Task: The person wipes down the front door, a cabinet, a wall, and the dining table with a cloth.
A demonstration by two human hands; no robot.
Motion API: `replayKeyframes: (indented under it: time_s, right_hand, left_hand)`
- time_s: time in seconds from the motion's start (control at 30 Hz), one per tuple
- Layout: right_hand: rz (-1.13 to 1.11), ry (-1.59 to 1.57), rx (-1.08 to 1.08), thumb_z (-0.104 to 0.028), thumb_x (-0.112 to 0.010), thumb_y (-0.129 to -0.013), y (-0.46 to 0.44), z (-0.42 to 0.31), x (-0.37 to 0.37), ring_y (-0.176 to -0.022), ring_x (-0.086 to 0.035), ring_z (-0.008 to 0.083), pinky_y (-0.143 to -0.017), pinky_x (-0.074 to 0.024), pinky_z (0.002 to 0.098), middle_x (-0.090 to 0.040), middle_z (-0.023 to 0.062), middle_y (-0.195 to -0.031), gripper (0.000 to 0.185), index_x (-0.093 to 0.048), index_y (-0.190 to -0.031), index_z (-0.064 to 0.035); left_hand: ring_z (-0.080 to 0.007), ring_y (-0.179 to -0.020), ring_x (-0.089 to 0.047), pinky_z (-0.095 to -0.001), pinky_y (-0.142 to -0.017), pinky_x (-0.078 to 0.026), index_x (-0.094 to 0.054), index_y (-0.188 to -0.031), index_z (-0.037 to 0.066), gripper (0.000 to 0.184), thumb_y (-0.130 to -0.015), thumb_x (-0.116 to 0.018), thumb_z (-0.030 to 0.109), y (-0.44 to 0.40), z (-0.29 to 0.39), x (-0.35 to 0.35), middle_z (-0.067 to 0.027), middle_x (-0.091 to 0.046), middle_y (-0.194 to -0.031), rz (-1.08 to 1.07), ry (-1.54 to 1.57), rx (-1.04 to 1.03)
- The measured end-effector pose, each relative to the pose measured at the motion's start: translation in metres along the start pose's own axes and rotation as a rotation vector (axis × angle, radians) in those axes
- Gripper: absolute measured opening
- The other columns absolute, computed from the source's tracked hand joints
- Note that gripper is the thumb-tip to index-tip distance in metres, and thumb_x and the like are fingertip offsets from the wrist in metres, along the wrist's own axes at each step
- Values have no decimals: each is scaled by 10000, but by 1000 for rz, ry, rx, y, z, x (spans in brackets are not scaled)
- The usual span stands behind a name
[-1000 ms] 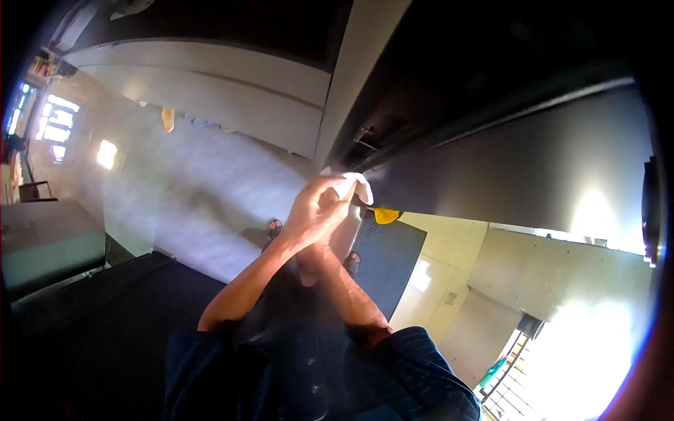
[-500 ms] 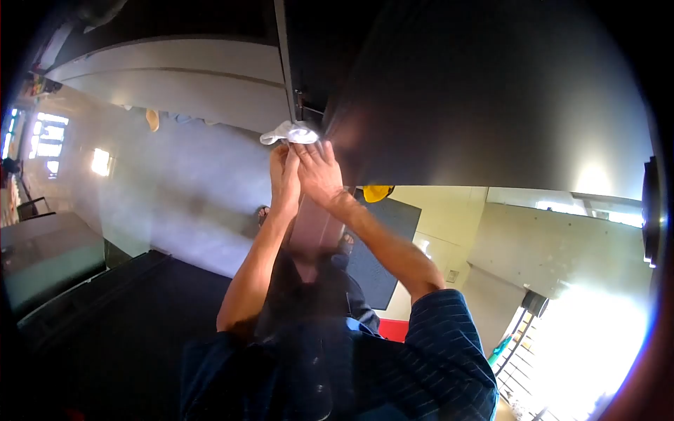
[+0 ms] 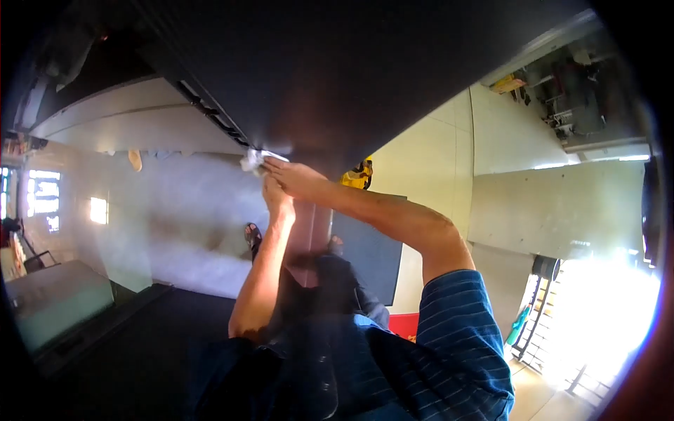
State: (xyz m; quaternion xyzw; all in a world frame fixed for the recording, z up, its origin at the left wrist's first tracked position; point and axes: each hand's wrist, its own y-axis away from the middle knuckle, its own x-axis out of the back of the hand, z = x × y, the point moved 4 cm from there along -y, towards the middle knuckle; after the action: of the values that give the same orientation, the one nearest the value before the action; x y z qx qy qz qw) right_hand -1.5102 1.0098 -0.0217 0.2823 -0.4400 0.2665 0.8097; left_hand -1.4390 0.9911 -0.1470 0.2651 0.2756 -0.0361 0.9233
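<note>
Right hand (image 3: 300,179) holds white cloth (image 3: 251,161) at near edge of dark panel (image 3: 316,91), probably for pressure along the rim. Left hand (image 3: 278,200) tucked close below; can't tell its grip.

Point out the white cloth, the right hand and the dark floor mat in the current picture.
White cloth (image 3: 251,161): head view, on its crumpled part beyond the fingertips.
Right hand (image 3: 298,178): head view, on the back of the hand.
Dark floor mat (image 3: 378,254): head view, on its bare upper surface.
</note>
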Motion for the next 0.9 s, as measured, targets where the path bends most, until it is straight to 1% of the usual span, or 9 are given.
replayKeyframes:
  time_s: [0.07,0.13,0.33,0.4,0.5,0.57,0.7,0.83,0.9]
  right_hand:
    - [-23,-27,-16,-338,-604,-821,28,-7,-27,-1407,-262,274,-1200,-66,429,-510,24,-1390,240,-762,-986,-265]
    - [-145,-69,13,-371,-587,-822,57,-29,-81,-1406,-256,262,-1200,-78,424,-489,14,-1407,290,-750,-1034,-260]
    - [-159,-55,-211,-288,-551,-854,194,-21,-61,-1385,-303,267,-1188,-183,424,-473,70,-1412,413,-652,-1206,-96]
    - [17,-486,-783,-201,-551,-877,236,-10,-59,-1345,-369,317,-1162,-256,400,-505,123,-1360,432,-576,-1288,-72]
    - [627,-670,-1212,-172,-602,-858,267,9,-44,-1374,-355,301,-1145,-273,432,-463,164,-1411,541,-482,-1365,-28]
    - [925,-1362,-1418,-114,-542,-916,261,26,12,-1323,-416,288,-1081,-342,373,-475,170,-1399,496,-443,-1390,-6]
    - [1337,-1083,-1515,-77,-515,-944,197,22,23,-1211,-501,294,-1043,-367,355,-533,193,-1288,441,-448,-1369,21]
    - [1293,-863,-1993,-82,-520,-940,138,-33,5,-1214,-495,304,-1049,-357,366,-540,189,-1269,433,-455,-1354,25]
    - [1296,-892,-2013,-90,-523,-937,133,-35,3,-1220,-485,304,-1052,-353,367,-529,188,-1276,438,-450,-1354,22]
  left_hand:
    - [-223,-986,-624,-421,-819,-531,-534,-1156,46,284,-955,-425,215,0,-45,-5,-113,-614,-1106,-91,-111,192]
    - [-211,-886,-653,-419,-748,-554,-549,-1116,48,237,-945,-476,197,8,-73,-25,-98,-644,-1024,-326,-290,331]
    - [-184,-869,-651,-320,-683,-579,-554,-1192,20,338,-978,-492,274,76,-102,-121,-72,-645,-970,-524,-418,259]
    - [-129,-888,-642,-246,-673,-551,-591,-1147,-16,335,-982,-510,263,102,-84,-160,-77,-653,-1007,-621,-579,131]
    - [-147,-910,-627,-268,-720,-520,-511,-1275,-28,430,-961,-564,262,136,-39,-217,-108,-647,-1059,-733,-630,-104]
    - [-176,-940,-614,-298,-788,-499,-450,-1346,-39,519,-933,-603,235,165,-1,-241,-160,-624,-1105,-721,-660,-278]
    - [-370,-1205,-504,-415,-979,-438,-303,-1460,34,684,-889,-631,220,185,32,-227,-255,-481,-1307,-547,-860,-784]
    - [-284,-1115,-599,-363,-944,-455,-534,-1324,81,538,-915,-580,426,111,-30,-153,-172,-624,-1170,-498,-994,-200]
    - [-362,-1131,-565,-402,-959,-439,-437,-1395,84,578,-917,-599,366,111,-24,-136,-207,-565,-1241,-533,-999,-211]
